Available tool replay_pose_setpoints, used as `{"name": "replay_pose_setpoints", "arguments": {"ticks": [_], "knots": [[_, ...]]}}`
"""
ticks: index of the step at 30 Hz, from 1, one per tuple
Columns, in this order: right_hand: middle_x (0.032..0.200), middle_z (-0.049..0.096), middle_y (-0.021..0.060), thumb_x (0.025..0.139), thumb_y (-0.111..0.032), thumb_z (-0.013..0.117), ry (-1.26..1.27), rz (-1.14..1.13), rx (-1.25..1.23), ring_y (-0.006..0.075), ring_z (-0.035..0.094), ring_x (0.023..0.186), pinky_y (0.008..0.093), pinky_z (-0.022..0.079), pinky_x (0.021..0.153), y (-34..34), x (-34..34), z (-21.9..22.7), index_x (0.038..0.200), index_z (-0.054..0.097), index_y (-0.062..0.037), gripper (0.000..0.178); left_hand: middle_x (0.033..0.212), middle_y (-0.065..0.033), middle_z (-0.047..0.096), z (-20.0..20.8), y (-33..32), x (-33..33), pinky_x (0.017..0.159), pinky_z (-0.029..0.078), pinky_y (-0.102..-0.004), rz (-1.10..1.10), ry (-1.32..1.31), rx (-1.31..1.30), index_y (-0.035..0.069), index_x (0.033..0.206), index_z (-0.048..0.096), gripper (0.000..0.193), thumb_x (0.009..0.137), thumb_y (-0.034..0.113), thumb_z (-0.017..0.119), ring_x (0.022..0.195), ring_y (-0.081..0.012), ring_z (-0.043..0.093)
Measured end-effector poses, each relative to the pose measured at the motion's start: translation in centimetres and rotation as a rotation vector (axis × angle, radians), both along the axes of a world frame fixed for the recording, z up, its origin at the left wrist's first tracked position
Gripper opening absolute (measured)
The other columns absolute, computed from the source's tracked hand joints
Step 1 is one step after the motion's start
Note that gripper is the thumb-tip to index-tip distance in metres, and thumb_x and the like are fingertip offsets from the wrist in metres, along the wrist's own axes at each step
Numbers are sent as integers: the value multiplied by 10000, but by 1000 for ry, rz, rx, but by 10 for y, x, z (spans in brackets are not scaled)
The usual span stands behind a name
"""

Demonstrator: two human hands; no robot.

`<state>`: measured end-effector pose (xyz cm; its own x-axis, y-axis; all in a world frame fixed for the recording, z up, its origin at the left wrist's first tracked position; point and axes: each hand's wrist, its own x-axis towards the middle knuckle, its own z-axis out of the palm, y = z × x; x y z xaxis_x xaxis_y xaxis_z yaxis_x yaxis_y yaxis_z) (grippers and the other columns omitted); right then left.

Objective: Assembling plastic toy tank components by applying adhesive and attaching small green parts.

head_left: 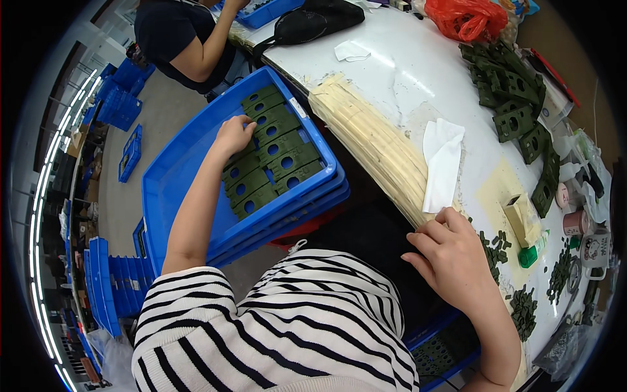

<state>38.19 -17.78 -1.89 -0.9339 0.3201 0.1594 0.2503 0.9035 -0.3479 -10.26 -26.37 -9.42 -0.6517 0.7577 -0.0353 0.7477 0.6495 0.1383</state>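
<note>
My left hand [236, 135] reaches into a blue plastic crate [175, 176] at the left. Its fingers are bent together at the edge of a dark green plate [277, 126] with a round hole; their tips are partly hidden. Several similar plates lie in two overlapping rows along the crate's right side. At the table edge, my right hand [452, 260] is held with its fingers loosely bent and apart, and nothing shows in it. Just beyond its fingertips lies a folded white cloth [441, 163].
The white table [392, 81] has a taped edge. Green plates [513, 98] are heaped at its far right, with small green pieces [522, 310] nearer. A yellowish box [522, 219] stands between them. Another person [186, 46] works beyond the crate, near a black bag [318, 23].
</note>
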Motion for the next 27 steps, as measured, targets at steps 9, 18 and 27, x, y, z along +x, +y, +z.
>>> {"name": "replay_pose_setpoints", "arguments": {"ticks": [9,18,27], "knots": [[854,625,40,754,-197,775,3,-11,-16,241,535,892,348,476,856,1,1,0,910,723,-34,232,1003,-157,714,8,-28,24,842,504,-408,-106,-4,121,55,1116,667,322,881,273,699,964,-310,661],[873,629,47,757,-198,773,1,-14,-2,245,540,900,354,478,861,-1,-2,1,919,724,-24,243,1077,-138,621,9,-22,59,911,458,-399,-317,21,62,50,1092,669,275,904,251,675,1049,-308,555],[851,608,40,748,-202,777,1,-25,-6,243,533,900,353,479,848,0,2,-1,901,716,-34,236,965,-144,629,6,-34,69,724,527,-346,-123,-94,165,30,1213,568,326,931,176,644,780,-243,649]]}}
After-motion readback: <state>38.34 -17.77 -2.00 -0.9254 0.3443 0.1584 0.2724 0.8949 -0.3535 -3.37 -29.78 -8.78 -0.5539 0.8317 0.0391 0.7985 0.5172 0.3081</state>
